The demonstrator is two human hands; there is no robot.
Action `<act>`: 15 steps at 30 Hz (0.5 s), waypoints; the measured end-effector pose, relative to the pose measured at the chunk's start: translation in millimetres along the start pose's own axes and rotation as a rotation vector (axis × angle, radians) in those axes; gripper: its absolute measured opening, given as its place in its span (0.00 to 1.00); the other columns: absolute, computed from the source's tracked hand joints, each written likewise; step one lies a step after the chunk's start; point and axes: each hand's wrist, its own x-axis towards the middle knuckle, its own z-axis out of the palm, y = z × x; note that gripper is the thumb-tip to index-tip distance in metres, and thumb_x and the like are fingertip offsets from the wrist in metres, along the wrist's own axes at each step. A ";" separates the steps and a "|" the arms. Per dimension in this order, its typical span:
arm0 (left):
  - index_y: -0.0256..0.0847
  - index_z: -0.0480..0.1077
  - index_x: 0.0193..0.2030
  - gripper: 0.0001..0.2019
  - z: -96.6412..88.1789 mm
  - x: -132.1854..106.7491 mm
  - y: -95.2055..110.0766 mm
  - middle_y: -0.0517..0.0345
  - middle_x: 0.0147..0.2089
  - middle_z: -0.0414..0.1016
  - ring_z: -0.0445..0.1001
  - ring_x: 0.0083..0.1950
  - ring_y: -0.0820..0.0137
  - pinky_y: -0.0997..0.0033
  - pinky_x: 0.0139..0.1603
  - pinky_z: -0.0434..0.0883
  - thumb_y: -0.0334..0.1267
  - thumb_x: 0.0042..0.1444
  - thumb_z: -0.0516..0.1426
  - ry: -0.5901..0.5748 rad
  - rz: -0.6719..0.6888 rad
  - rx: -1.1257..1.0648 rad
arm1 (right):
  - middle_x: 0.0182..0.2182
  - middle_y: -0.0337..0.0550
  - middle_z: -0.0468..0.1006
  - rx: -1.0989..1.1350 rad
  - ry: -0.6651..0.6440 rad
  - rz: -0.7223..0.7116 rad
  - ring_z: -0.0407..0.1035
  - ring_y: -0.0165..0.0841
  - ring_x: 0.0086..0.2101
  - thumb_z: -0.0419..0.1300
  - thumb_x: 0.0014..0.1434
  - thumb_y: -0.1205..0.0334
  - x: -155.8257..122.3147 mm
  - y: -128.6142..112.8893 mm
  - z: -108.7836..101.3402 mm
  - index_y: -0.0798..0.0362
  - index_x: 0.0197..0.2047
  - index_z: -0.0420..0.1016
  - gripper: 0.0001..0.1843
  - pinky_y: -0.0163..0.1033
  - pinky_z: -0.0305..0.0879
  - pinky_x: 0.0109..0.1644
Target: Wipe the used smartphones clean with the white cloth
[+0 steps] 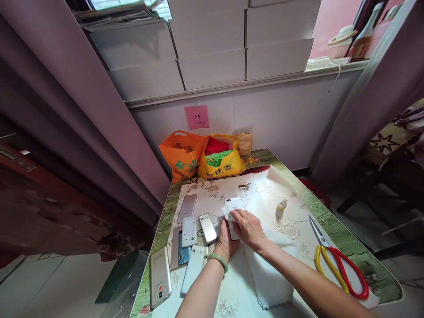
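In the middle of the table, my left hand (226, 242) grips a white smartphone (235, 203) by its side, its back with the camera facing up. A green bangle (219, 261) circles that wrist. Over the phone lies my right hand (247, 228), fingers pressed together on a thin white wipe (225, 213) against the phone's back. Under the right forearm a white cloth with a scalloped edge (272, 285) is spread out. To the left are several phones, among them a silver one (208, 229), a white one (189, 231) and a gold one (160, 277).
Large scissors (341, 265) with red and yellow handles lie on the right, near a small clear bottle (281, 210). At the back stand an orange bag (182, 152), a yellow bag (222, 165) and a brown paper pouch (244, 144) against the wall.
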 end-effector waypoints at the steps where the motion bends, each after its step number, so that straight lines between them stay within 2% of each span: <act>1: 0.41 0.77 0.43 0.14 1.7 -0.5 0.5 0.49 0.40 0.83 0.78 0.55 0.54 0.54 0.59 0.74 0.49 0.58 0.61 0.005 -0.011 -0.005 | 0.52 0.46 0.77 -0.001 0.003 0.031 0.70 0.39 0.46 0.56 0.66 0.65 11.6 3.6 -3.7 0.48 0.57 0.72 0.17 0.40 0.63 0.48; 4: 0.39 0.78 0.46 0.17 9.8 -2.9 1.7 0.49 0.40 0.83 0.79 0.53 0.55 0.55 0.57 0.74 0.50 0.59 0.61 0.015 -0.039 -0.008 | 0.51 0.48 0.77 -0.010 0.028 0.116 0.70 0.39 0.47 0.53 0.68 0.64 30.9 17.2 -11.1 0.50 0.58 0.71 0.16 0.39 0.63 0.44; 6: 0.38 0.77 0.50 0.19 14.3 -3.4 2.1 0.47 0.43 0.84 0.80 0.53 0.55 0.55 0.58 0.74 0.49 0.59 0.60 0.009 -0.034 -0.005 | 0.51 0.48 0.77 -0.017 0.032 0.161 0.70 0.40 0.47 0.52 0.68 0.64 26.0 25.8 -11.6 0.50 0.58 0.70 0.16 0.39 0.63 0.42; 8: 0.37 0.76 0.52 0.19 16.2 -2.0 2.0 0.46 0.46 0.83 0.79 0.54 0.56 0.56 0.60 0.72 0.48 0.60 0.59 0.005 -0.010 -0.014 | 0.51 0.48 0.77 -0.024 0.026 0.171 0.71 0.40 0.46 0.53 0.68 0.64 8.1 30.9 -7.6 0.50 0.57 0.71 0.16 0.39 0.63 0.42; 12: 0.34 0.76 0.53 0.21 13.5 4.3 0.8 0.43 0.49 0.83 0.78 0.57 0.55 0.55 0.64 0.69 0.48 0.62 0.56 -0.035 -0.035 -0.016 | 0.53 0.48 0.77 -0.029 0.060 0.040 0.71 0.39 0.44 0.57 0.64 0.65 -39.3 25.5 9.0 0.50 0.57 0.71 0.18 0.41 0.64 0.46; 15: 0.32 0.75 0.54 0.25 9.6 7.3 0.2 0.40 0.52 0.81 0.76 0.60 0.53 0.53 0.67 0.66 0.52 0.60 0.56 -0.116 -0.079 0.013 | 0.51 0.47 0.78 -0.017 0.088 -0.078 0.71 0.40 0.43 0.58 0.63 0.66 -53.1 14.2 17.2 0.50 0.57 0.71 0.19 0.42 0.64 0.47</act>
